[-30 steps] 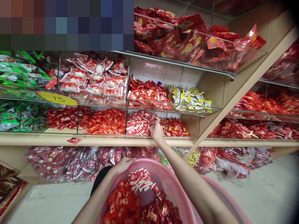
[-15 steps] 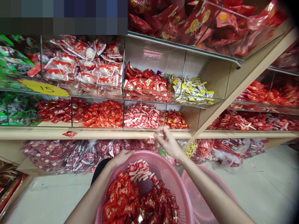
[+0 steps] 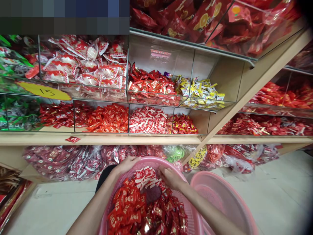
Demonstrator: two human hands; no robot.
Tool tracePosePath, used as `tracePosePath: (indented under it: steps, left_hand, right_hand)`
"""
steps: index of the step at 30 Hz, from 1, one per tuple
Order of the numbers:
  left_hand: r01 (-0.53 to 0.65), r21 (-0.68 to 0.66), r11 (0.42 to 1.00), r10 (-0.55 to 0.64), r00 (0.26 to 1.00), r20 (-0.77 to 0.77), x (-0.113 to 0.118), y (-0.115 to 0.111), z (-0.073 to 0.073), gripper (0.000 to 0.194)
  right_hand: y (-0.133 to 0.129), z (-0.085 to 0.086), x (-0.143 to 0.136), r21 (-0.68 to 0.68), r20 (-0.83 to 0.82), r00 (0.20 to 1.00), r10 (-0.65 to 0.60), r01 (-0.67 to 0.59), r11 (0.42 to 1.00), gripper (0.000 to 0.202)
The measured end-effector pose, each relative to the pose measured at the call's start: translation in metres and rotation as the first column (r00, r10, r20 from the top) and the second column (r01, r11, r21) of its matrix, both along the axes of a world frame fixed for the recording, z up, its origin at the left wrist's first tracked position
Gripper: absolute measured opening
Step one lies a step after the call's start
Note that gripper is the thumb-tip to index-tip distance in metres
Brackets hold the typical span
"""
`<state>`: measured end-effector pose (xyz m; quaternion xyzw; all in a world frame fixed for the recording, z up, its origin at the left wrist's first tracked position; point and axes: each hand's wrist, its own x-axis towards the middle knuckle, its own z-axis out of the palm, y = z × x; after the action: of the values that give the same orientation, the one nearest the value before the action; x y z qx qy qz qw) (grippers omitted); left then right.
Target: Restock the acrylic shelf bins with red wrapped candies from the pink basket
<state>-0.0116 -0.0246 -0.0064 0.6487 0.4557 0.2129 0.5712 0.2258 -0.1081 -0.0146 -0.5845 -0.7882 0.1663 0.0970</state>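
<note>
My left hand [image 3: 129, 164] grips the far left rim of a pink plastic basket [image 3: 194, 209]. Inside are orange-red wrapped candies [image 3: 127, 199] on the left, dark red shiny ones [image 3: 168, 212] at the front right, and white-and-red ones [image 3: 145, 176] near the far wall. My right hand [image 3: 170, 177] is inside the basket at its far right, fingers curled downward beside the white-and-red candies. Its fingertips are partly hidden, so whatever they hold does not show.
Ahead stand shelf compartments with clear fronts, holding white-and-red candies [image 3: 148, 120], orange-red candies [image 3: 110, 119] and others. One loose red candy [image 3: 72, 139] lies on the wooden ledge [image 3: 122, 139]. A second pink basket [image 3: 234, 195] sits at right. Filled plastic bags [image 3: 53, 161] lie below the shelf.
My right hand has come down from the shelf ledge, where it pinched a small white-and-red candy, into the basket. My left hand stays on the rim.
</note>
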Motion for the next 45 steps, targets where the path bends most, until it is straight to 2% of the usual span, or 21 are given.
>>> tracePosePath:
  steps: [3,6,13,19,25,30,40,45]
  left_hand:
    - [0.019,-0.020,1.000,-0.019,1.000,-0.004,0.000,0.001,-0.001,0.054]
    - [0.016,-0.034,0.999,-0.016,1.000,-0.003,0.000,0.001,-0.001,0.056]
    - [0.025,-0.057,0.998,-0.023,0.999,0.024,0.001,0.001,0.001,0.056]
    - [0.009,-0.047,0.999,-0.008,1.000,0.027,0.002,-0.002,0.003,0.056]
    - [-0.014,-0.052,0.999,0.015,0.999,0.030,0.001,-0.002,0.002,0.057]
    - [0.016,-0.074,0.997,-0.014,1.000,0.025,0.000,-0.001,0.000,0.057]
    - [0.012,-0.030,0.999,-0.011,1.000,0.012,0.000,0.001,-0.002,0.053]
    - [0.014,-0.030,0.999,-0.014,1.000,0.020,0.000,0.002,-0.006,0.053]
  right_hand:
    - [-0.002,-0.007,-0.003,-0.020,0.166,0.985,0.050,-0.047,0.999,0.026]
    - [-0.005,-0.006,-0.005,-0.013,0.247,0.969,0.030,-0.027,1.000,0.040]
    - [-0.018,0.007,0.004,0.031,0.305,0.952,0.010,-0.020,0.999,0.041]
    - [-0.029,0.003,-0.007,-0.033,0.488,0.871,-0.054,0.080,0.996,0.046]
    - [-0.033,0.005,-0.020,-0.085,0.518,0.852,-0.070,0.132,0.988,0.053]
    - [-0.031,0.009,-0.025,-0.119,0.521,0.845,-0.117,0.208,0.971,0.051]
    - [-0.023,-0.014,-0.026,-0.073,0.549,0.830,-0.097,0.163,0.984,0.063]
    - [-0.023,-0.011,-0.029,-0.076,0.558,0.826,-0.077,0.143,0.987,0.064]
